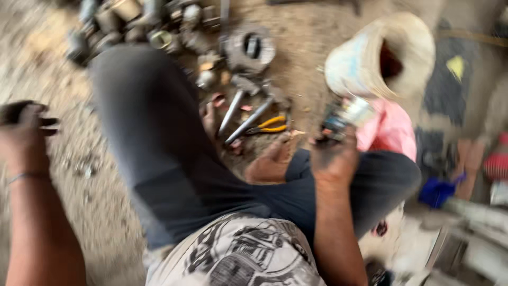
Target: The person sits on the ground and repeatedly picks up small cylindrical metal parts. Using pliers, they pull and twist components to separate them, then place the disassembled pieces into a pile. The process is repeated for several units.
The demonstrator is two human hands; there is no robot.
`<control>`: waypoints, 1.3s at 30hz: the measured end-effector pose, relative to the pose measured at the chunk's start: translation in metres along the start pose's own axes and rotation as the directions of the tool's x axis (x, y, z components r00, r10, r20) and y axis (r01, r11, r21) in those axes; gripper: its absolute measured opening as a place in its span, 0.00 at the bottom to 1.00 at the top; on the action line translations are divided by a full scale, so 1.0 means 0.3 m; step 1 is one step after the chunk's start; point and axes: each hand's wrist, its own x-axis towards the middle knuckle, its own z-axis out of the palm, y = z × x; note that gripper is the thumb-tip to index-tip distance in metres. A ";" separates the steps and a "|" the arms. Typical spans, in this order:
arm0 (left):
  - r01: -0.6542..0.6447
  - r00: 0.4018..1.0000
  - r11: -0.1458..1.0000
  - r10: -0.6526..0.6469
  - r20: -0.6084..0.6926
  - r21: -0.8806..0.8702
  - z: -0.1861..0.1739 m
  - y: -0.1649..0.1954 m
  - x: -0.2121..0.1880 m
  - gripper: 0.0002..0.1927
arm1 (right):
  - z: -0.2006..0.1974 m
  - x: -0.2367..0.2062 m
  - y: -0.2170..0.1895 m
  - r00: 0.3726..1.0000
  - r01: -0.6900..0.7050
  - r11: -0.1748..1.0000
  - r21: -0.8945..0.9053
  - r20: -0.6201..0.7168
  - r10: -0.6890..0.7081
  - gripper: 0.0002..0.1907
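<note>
gripping a small metal part (346, 114), the right hand (334, 159) stays blurred; left hand (24, 135) grip unclear.

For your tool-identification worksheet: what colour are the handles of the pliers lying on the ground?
Yellow-orange handles on the pliers, seen in the head view, though blurred.

Dirt floor (95, 175) with pliers (271, 126), hammers (248, 121)

Single head-worn view, steeply down onto lap and dirt floor (95, 212).
</note>
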 end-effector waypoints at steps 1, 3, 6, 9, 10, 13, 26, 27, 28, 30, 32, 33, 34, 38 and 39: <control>-0.045 0.998 0.989 0.051 0.040 -0.139 0.053 0.078 0.018 0.09 | 0.003 -0.002 0.012 0.996 0.030 0.999 0.026 0.081 -0.032 0.20; -0.121 0.984 0.960 0.149 0.098 -0.251 0.165 0.250 0.023 0.09 | 0.004 -0.017 0.022 0.988 0.118 0.992 -0.054 0.104 -0.112 0.24; -0.278 0.912 0.906 0.353 0.208 -0.318 0.327 0.535 -0.042 0.11 | 0.023 -0.014 0.013 0.958 0.262 0.952 -0.158 0.162 -0.236 0.30; -0.444 0.728 0.832 0.551 0.408 -0.332 0.505 0.782 -0.172 0.13 | 0.061 -0.005 -0.018 0.915 0.371 0.904 -0.213 0.253 -0.315 0.35; -0.502 0.627 0.808 0.585 0.514 -0.307 0.583 0.842 -0.213 0.14 | 0.072 -0.002 -0.026 0.900 0.398 0.889 -0.227 0.287 -0.330 0.36; -0.651 0.301 0.725 0.519 0.800 -0.226 0.827 0.949 -0.312 0.16 | 0.091 0.017 -0.038 0.898 0.398 0.886 -0.237 0.300 -0.323 0.36; -0.351 0.239 0.931 0.191 0.952 -0.098 1.301 0.663 -0.324 0.21 | 0.025 0.059 0.018 0.959 0.281 0.849 -0.447 0.102 -0.263 0.40; -0.271 0.289 0.962 0.072 0.955 0.010 1.303 0.649 -0.324 0.21 | 0.023 0.060 0.018 0.958 0.286 0.842 -0.457 0.108 -0.266 0.40; -0.184 0.328 0.976 -0.051 0.943 0.116 1.305 0.638 -0.327 0.21 | 0.020 0.061 0.019 0.956 0.291 0.835 -0.467 0.112 -0.270 0.40; -0.124 0.315 0.990 -0.027 0.949 0.070 1.310 0.628 -0.335 0.21 | 0.008 0.067 0.022 0.948 0.311 0.791 -0.527 0.107 -0.301 0.37; -0.110 0.298 0.993 -0.008 0.954 0.043 1.318 0.625 -0.344 0.21 | -0.012 0.071 0.024 0.935 0.337 0.735 -0.589 0.114 -0.337 0.32; -0.128 0.289 0.991 -0.003 0.957 0.042 1.322 0.624 -0.346 0.21 | -0.024 0.071 0.025 0.927 0.350 0.702 -0.620 0.124 -0.353 0.30; -0.145 0.280 0.989 0.002 0.960 0.040 1.324 0.621 -0.347 0.20 | -0.036 0.069 0.026 0.920 0.362 0.668 -0.650 0.133 -0.369 0.28; -0.175 0.258 0.985 0.050 0.965 -0.004 1.335 0.607 -0.347 0.20 | -0.065 0.058 0.030 0.935 0.326 0.695 -0.640 0.107 -0.339 0.33; -0.172 0.256 0.985 0.050 0.965 -0.005 1.339 0.605 -0.348 0.19 | -0.068 0.056 0.030 0.933 0.331 0.680 -0.654 0.118 -0.340 0.33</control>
